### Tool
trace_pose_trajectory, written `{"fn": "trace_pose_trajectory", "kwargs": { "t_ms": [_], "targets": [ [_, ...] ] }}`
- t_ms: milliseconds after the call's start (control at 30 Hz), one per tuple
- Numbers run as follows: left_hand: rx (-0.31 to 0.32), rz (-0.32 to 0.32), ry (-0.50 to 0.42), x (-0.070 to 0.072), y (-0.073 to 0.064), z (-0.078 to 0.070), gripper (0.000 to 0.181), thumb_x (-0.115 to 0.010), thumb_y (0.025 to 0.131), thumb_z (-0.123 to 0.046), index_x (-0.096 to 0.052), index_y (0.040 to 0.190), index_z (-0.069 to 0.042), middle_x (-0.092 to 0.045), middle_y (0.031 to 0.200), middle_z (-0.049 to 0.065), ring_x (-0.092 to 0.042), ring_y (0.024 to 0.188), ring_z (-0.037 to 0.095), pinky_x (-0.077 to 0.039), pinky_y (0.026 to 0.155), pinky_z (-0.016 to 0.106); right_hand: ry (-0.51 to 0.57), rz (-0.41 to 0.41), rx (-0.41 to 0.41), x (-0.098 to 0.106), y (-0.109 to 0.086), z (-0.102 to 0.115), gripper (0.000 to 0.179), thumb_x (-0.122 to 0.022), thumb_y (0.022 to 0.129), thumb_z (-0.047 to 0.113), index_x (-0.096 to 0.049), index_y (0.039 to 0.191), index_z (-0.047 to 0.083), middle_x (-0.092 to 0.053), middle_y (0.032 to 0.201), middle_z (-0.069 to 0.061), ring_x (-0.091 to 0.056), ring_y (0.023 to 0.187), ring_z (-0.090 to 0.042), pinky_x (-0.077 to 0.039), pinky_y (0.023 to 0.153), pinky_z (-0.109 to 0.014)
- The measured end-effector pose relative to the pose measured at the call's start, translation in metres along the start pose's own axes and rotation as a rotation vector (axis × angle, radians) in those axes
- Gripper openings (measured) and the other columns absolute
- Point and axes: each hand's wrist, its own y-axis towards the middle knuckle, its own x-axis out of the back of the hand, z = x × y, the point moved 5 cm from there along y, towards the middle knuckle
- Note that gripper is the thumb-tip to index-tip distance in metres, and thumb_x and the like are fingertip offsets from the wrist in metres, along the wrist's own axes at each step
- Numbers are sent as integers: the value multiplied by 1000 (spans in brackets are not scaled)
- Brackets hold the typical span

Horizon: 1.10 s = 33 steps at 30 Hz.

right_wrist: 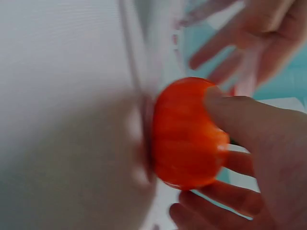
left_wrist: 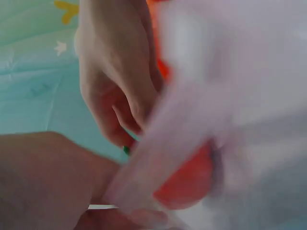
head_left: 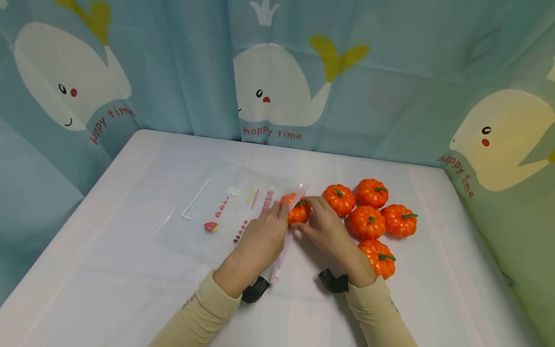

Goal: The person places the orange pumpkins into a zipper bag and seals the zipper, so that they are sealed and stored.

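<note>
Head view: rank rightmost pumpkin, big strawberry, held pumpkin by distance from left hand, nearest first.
From the left hand:
1. Held pumpkin: just right, in the right hand.
2. Big strawberry: left, on the bag.
3. Rightmost pumpkin: far right.

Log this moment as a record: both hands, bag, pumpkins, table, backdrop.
left-hand grip: holds bag by its pink edge
right-hand grip: holds one pumpkin at that edge
bag print: strawberries, hearts on clear film
loose pumpkins: five, orange, green stems, clustered right of bag
table: whitish
backdrop: blue-green, whale print
</note>
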Motion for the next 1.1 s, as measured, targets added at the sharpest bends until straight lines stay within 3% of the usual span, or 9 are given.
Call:
{"fn": "trace_pose_trajectory", "kwargs": {
  "t_ms": [100,300,467,600,800,1100],
  "targets": [
    [39,0,13,-3,-2,4,48,-68,92,-18,-53,130,7,-63,121,21,-66,95,31,-60,71,42,-10,31,22,3,-3,2,56,-80,82,15,-56,131,3,-61,125,-14,-60,115,-29,-51,101,-47],
    [102,5,22,-3,-3,10,28,-66,92,-20,-61,103,5,-62,90,14,-62,76,29,-57,60,43,-44,80,46,16,-8,11,49,-78,84,13,-57,127,2,-61,120,-13,-62,109,-31,-54,96,-45],
    [136,67,-12,-4,-3,12,31,-64,95,-22,-61,110,4,-63,92,14,-63,76,29,-57,64,44,-68,175,79,20,-15,18,43,-78,86,20,-62,123,5,-59,126,-11,-61,114,-29,-53,97,-45],
    [138,54,-51,0,0,13,35,-63,96,-22,-60,118,6,-66,99,15,-64,79,29,-58,68,46,-90,243,112,17,-17,22,41,-75,89,23,-64,127,12,-52,137,-15,-59,119,-32,-54,95,-45],
    [117,20,-82,4,2,13,31,-60,97,-18,-60,117,6,-67,98,15,-63,78,30,-58,68,49,-132,239,133,11,-18,24,51,-76,87,22,-61,135,15,-47,143,-18,-60,118,-36,-56,91,-44],
    [75,-12,-66,8,-1,12,33,-59,96,-14,-59,121,8,-69,103,16,-63,75,30,-57,64,49,-130,215,167,-4,-16,22,62,-77,86,17,-52,142,11,-37,154,-22,-54,128,-42,-51,99,-49]
  ]
}}
